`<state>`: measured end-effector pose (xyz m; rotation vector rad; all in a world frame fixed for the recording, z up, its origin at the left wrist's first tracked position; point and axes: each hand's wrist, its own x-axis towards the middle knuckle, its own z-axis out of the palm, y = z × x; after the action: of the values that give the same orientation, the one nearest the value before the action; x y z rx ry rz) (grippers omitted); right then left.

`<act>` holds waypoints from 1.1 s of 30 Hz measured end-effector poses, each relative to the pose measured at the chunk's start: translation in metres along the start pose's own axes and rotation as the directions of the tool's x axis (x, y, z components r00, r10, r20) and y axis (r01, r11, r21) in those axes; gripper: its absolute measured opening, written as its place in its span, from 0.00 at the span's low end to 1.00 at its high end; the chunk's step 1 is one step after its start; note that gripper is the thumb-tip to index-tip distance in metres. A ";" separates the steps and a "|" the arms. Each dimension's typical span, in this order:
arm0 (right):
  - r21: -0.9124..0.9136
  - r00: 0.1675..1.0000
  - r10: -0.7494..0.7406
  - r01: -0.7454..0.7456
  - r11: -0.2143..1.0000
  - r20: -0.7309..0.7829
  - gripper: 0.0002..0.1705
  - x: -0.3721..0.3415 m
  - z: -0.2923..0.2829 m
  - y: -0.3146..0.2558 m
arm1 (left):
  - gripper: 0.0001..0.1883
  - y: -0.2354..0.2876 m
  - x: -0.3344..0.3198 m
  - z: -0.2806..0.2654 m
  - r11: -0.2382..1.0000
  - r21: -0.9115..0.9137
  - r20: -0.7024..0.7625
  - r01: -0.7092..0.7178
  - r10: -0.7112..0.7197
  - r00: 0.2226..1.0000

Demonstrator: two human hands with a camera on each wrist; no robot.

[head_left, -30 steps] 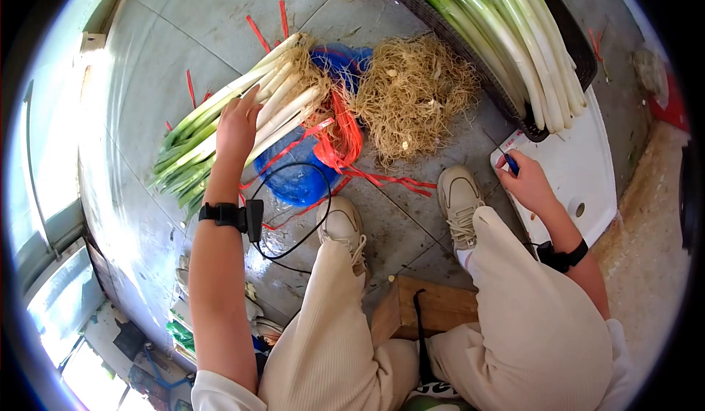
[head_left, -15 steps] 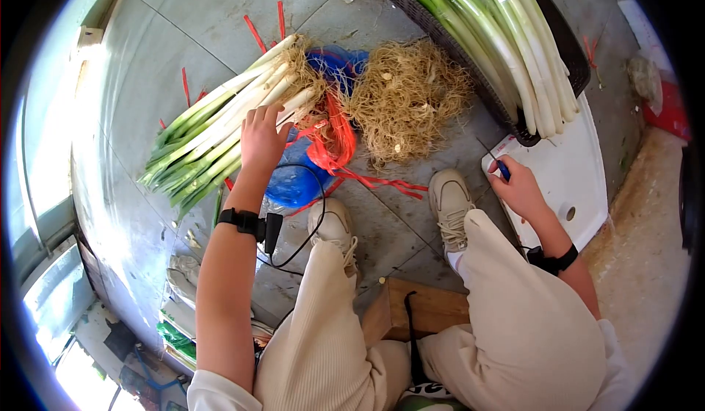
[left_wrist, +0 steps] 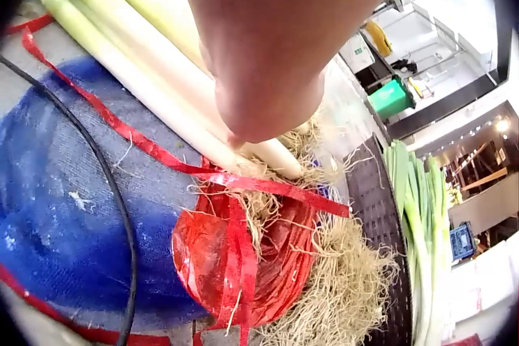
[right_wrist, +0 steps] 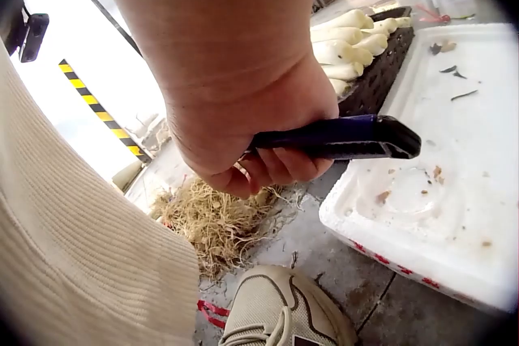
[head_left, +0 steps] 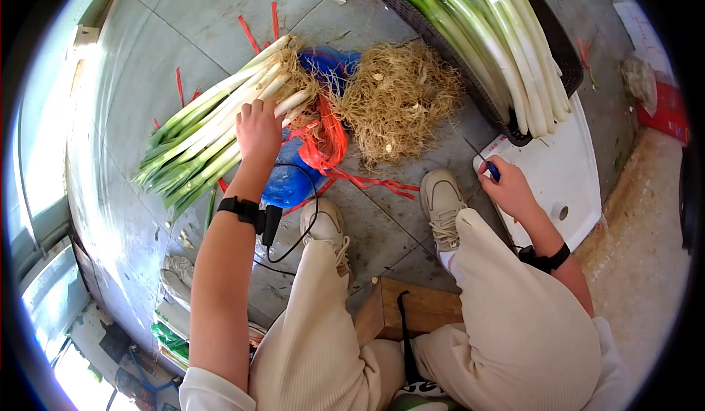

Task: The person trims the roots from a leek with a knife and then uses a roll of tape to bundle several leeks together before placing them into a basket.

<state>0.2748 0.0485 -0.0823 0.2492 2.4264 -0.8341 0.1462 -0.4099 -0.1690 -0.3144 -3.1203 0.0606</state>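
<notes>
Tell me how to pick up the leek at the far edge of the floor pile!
Probably best: close your fingers round the white stalk of that leek, coming from above, on the side away from the left hand. The stalk is straight and narrow, its top uncovered, while one end has tangled roots and the other spreads into leaves.

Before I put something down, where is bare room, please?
Bare floor shows between left shoe, right shoe, red ribbon and wooden box. Beside the right hand, the white foam tray is mostly free, with small scraps. It is crowded between the leeks and root pile.
</notes>
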 end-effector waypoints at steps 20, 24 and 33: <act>0.011 1.000 0.022 -0.022 1.000 0.021 0.11 -0.002 -0.003 0.001 | 0.21 -0.008 -0.026 -0.036 0.854 -0.475 -0.062 -0.210 0.205 0.977; 0.003 1.000 -0.008 0.008 1.000 -0.003 0.11 -0.002 -0.004 0.000 | 0.22 0.005 -0.036 -0.059 0.772 -0.599 -0.075 -0.214 0.212 0.974; 0.024 1.000 -0.022 0.022 0.999 -0.005 0.10 0.002 -0.007 -0.009 | 0.21 0.021 -0.038 -0.084 0.756 -0.631 -0.034 -0.177 0.201 0.979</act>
<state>0.2675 0.0460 -0.0741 0.2342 2.4285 -0.8740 0.1888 -0.3936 -0.0859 -0.6321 -3.0152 -1.0157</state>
